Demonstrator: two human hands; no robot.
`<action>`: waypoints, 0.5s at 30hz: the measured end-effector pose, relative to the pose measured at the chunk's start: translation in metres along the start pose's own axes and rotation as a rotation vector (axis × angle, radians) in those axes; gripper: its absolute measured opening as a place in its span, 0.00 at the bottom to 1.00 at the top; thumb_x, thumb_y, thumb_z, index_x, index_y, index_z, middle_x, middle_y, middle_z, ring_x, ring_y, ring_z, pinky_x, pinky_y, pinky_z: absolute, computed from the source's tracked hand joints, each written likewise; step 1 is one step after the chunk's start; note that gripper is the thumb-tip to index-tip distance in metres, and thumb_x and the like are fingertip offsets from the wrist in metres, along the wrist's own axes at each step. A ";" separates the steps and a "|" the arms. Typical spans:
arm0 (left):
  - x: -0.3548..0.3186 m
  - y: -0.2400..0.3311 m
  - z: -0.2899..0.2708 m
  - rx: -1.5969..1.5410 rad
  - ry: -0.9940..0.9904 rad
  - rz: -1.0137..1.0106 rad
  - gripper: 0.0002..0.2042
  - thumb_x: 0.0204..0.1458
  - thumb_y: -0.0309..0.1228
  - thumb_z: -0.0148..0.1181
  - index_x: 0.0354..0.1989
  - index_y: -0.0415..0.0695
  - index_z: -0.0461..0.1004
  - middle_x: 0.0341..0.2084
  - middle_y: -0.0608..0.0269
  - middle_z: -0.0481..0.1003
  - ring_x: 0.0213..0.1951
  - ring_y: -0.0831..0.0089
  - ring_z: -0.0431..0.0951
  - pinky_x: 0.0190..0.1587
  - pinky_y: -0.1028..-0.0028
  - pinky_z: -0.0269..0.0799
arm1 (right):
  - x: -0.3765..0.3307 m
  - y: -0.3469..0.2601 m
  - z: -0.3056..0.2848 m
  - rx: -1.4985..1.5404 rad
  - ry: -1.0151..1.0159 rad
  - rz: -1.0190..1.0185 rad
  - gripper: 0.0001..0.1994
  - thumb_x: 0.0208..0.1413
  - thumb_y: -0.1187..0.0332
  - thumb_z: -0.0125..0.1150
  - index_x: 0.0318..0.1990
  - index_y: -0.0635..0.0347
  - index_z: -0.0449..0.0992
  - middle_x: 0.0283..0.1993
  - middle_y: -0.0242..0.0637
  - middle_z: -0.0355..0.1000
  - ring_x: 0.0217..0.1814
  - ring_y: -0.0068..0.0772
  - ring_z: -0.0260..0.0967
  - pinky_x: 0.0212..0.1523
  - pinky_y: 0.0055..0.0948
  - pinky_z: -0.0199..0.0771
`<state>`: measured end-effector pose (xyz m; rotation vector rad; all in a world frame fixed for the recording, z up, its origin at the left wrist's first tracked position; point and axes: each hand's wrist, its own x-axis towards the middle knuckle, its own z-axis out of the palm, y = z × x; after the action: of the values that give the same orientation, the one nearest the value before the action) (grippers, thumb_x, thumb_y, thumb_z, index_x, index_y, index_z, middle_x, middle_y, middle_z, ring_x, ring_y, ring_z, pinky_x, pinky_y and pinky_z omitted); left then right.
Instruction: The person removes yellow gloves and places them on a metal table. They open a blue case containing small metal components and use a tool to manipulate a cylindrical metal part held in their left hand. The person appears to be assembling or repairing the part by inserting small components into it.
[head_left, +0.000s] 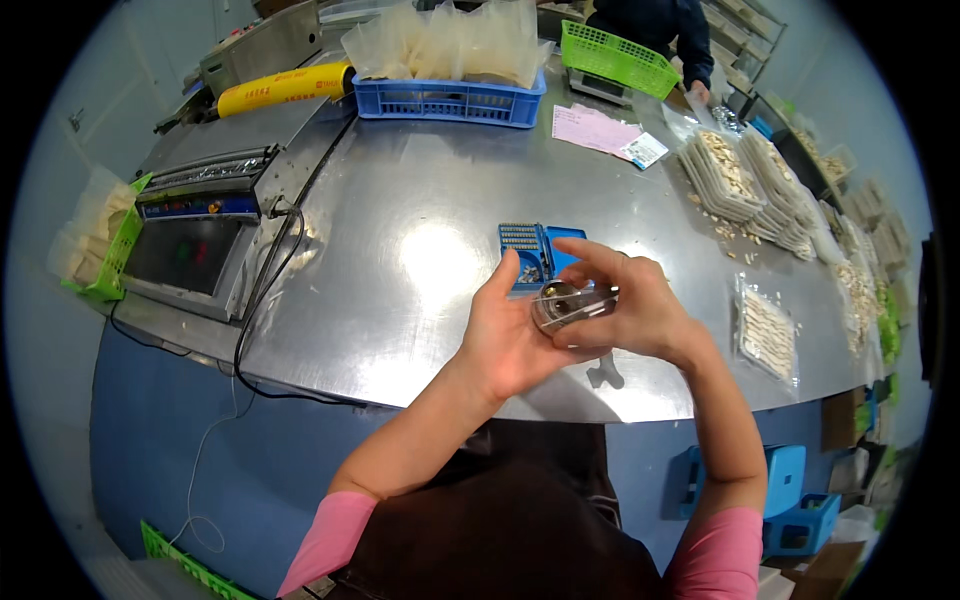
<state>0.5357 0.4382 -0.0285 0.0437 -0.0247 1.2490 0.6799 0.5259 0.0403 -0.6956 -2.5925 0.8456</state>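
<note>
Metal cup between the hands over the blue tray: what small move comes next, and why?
Probably lower the metal cup toward the small blue tray just behind it. The left hand cradles the cup from below and the right hand pinches its rim, both held above the steel table. The tray's slots already hold pale pieces, so the cup seems meant to meet it; what is inside the cup cannot be seen.

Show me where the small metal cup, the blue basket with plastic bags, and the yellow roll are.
small metal cup point(560, 305), head view, on its shiny side wall between the hands.
blue basket point(450, 102), head view, on its front wall.
yellow roll point(285, 88), head view, on its middle.
</note>
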 end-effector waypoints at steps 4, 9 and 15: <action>-0.008 -0.009 0.013 0.072 0.016 0.097 0.31 0.62 0.54 0.29 0.61 0.38 0.54 0.57 0.49 0.62 0.59 0.54 0.62 0.63 0.51 0.53 | 0.001 -0.005 -0.007 0.058 0.014 0.075 0.40 0.30 0.58 0.74 0.58 0.56 0.68 0.42 0.43 0.77 0.38 0.40 0.77 0.41 0.31 0.76; -0.007 -0.007 0.016 0.050 -0.009 0.150 0.27 0.65 0.49 0.27 0.58 0.37 0.56 0.54 0.49 0.63 0.58 0.58 0.63 0.62 0.56 0.58 | 0.004 -0.023 -0.014 -0.026 -0.037 0.089 0.37 0.34 0.57 0.75 0.57 0.57 0.69 0.41 0.40 0.77 0.38 0.37 0.76 0.42 0.30 0.75; -0.009 0.002 0.020 -0.043 0.052 0.191 0.21 0.66 0.44 0.32 0.49 0.36 0.59 0.50 0.44 0.63 0.56 0.52 0.64 0.64 0.55 0.61 | -0.011 -0.015 -0.046 -0.056 0.193 0.121 0.16 0.51 0.63 0.66 0.45 0.59 0.78 0.34 0.39 0.76 0.33 0.28 0.73 0.35 0.26 0.72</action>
<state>0.5311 0.4295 -0.0091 -0.0291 -0.0108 1.4401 0.7039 0.5301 0.0834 -0.9115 -2.4290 0.7047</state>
